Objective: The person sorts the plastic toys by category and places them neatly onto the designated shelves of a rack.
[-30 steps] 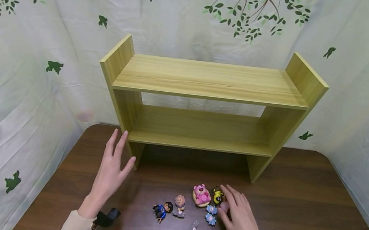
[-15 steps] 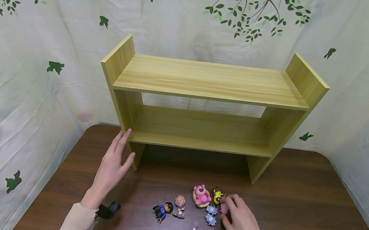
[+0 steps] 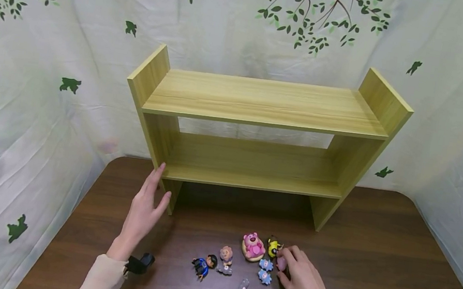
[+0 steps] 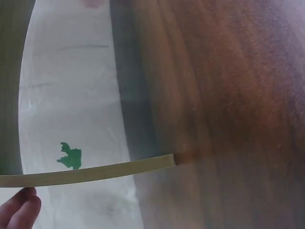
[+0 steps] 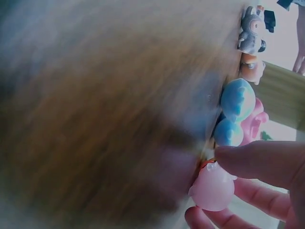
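Observation:
My right hand (image 3: 304, 282) pinches a small pale pink figurine (image 5: 214, 188) at the right end of a toy cluster, thumb on one side and fingers on the other. In the head view most of that figurine is hidden behind the fingers. Close beside it lie a yellow-and-black figurine (image 3: 272, 246) and two light blue toys (image 3: 265, 271). My left hand (image 3: 141, 218) is raised at the left side panel of the wooden shelf (image 3: 243, 121), fingers extended with the fingertips right at the panel's edge.
A pink bear figurine (image 3: 253, 247), an orange-brown figurine (image 3: 226, 253), a small grey toy (image 3: 224, 269), a blue-and-black doll (image 3: 203, 265) and a grey figurine (image 3: 243, 288) lie on the brown table (image 3: 393, 283). A leaf-printed white cloth (image 3: 455, 144) hangs behind and at the sides.
My right hand has drawn its fingers in around the pale pink figurine, uncovering the yellow-and-black one. My left hand has shifted slightly toward the shelf's side panel.

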`<state>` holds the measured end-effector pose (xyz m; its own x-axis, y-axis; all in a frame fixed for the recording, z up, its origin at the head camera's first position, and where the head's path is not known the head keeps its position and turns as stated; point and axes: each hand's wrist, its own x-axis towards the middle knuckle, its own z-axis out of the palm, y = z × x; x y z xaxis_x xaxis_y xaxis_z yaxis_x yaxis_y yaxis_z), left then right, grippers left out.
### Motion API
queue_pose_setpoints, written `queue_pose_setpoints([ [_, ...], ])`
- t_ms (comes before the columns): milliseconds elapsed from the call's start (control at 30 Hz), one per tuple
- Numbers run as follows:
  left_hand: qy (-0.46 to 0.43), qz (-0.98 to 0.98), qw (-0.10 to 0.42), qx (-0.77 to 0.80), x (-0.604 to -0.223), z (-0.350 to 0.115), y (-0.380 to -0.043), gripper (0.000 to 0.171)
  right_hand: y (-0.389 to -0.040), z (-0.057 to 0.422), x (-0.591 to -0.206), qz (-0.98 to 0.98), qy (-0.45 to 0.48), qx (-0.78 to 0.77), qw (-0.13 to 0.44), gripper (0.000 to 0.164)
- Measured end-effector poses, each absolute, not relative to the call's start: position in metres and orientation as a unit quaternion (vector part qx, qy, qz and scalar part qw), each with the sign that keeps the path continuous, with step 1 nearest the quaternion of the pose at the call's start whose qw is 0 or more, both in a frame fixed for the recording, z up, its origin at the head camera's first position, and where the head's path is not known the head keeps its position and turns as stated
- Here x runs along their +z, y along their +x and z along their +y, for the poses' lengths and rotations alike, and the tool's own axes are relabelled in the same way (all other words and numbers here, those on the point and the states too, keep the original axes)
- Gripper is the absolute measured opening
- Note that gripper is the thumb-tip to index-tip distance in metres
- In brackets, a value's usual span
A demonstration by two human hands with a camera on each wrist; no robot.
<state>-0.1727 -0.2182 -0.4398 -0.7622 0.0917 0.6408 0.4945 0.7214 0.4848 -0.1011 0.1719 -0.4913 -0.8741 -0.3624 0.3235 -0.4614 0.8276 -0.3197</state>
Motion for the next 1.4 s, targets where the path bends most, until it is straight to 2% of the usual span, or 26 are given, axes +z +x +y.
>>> queue_pose_setpoints([
  [233, -0.162, -0.870, 0.308, -0.348, -0.451, -0.217, -0.175, 0.079, -0.101, 0.171, -0.492, -0.949, 0.208, 0.206, 0.113, 0.035],
  [467, -0.156, -0.868, 0.306, -0.358, -0.463, -0.216, -0.174, 0.079, -0.101, 0.171, -0.490, -0.946, 0.201, 0.209, 0.148, 0.034],
  [833, -0.167, -0.856, 0.315, -0.374, -0.471, -0.216, -0.176, 0.080, -0.105, 0.171, -0.481, -0.908, 0.258, 0.265, 0.197, 0.037],
  [1400, -0.160, -0.845, 0.340, -0.380, -0.473, -0.213, -0.179, 0.074, -0.111, 0.163, -0.459, -0.866, 0.305, 0.344, 0.197, 0.024],
])
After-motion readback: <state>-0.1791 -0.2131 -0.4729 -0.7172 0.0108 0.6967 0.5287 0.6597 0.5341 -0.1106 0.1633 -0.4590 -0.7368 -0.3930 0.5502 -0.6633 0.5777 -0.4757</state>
